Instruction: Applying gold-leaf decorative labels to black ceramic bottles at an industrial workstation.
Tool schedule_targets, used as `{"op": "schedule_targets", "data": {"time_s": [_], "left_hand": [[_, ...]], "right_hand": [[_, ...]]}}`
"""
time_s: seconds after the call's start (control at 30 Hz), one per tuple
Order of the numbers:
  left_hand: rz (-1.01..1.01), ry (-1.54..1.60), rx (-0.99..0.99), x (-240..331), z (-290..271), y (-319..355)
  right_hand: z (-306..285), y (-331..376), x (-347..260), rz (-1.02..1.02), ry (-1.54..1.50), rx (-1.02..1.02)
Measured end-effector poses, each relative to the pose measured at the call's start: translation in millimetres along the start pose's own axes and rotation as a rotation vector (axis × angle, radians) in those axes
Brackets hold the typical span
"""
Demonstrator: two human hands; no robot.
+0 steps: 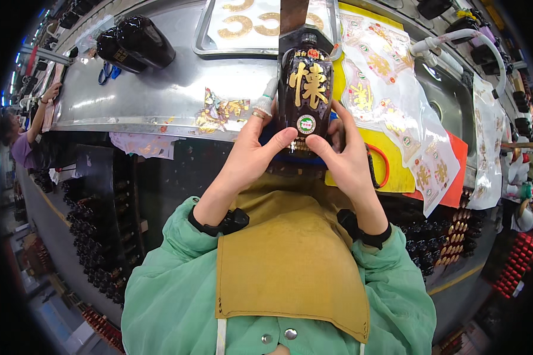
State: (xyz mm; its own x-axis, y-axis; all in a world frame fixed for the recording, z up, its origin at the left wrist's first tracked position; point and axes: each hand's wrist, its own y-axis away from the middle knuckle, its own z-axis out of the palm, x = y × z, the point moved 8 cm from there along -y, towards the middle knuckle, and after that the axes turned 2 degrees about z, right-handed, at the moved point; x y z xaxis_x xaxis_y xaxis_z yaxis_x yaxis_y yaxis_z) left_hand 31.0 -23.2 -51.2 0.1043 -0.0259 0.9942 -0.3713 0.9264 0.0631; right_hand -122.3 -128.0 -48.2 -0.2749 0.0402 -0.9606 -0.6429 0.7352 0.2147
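Note:
A glossy dark bottle (290,112) stands up in front of me, decorated with large gold lettering, a small red mark and a round green-and-white emblem. My left hand (250,152) grips its left side, with the thumb pressed on the front beside the emblem. White covering shows on a finger of that hand. On the opposite side, my right hand (352,158) wraps the bottle, its thumb on the lower front. The fingers behind the bottle are partly hidden. Dark bands circle both wrists.
On the steel table (160,100) lie two dark bottles (137,44), blue-handled scissors (108,73) and decal scraps (222,111). A tray (204,41) holds gold C-shaped decals. Printed decal sheets (391,89) cover a yellow board (400,177) near a sink (441,94). Another person (29,136) works far left.

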Motion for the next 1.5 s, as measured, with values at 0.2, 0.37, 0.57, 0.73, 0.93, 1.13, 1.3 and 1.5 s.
{"op": "schedule_targets", "data": {"time_s": [0.2, 0.37, 0.57, 0.73, 0.93, 1.13, 1.3, 1.5], "left_hand": [[0.046, -0.039, -0.031, 0, -2, -3], [0.031, -0.011, -0.069, -3, -4, -3], [0.166, 0.082, 0.137, 7, -7, 19], [0.542, -0.914, 0.054, 29, 28, 57], [0.537, -0.878, 0.147, 32, 12, 59], [0.597, -1.022, 0.154, 46, 13, 34], [0.544, -0.926, 0.198, 56, -4, 12], [0.486, -1.001, 0.204, 59, -23, -21]], "right_hand": [[-3, 2, 3, -0.085, -0.011, 0.050], [-8, -2, 7, -0.005, 0.030, 0.001], [-24, 2, -30, -0.100, -0.260, 0.130], [-2, 17, -46, -0.227, 0.135, 0.118], [-37, 22, -47, -0.204, 0.489, 0.471], [-16, -5, -82, -0.281, 0.338, 0.272], [-42, -23, -94, -0.374, 0.391, 0.539], [-51, -48, -74, -0.297, 0.384, 0.406]]}}
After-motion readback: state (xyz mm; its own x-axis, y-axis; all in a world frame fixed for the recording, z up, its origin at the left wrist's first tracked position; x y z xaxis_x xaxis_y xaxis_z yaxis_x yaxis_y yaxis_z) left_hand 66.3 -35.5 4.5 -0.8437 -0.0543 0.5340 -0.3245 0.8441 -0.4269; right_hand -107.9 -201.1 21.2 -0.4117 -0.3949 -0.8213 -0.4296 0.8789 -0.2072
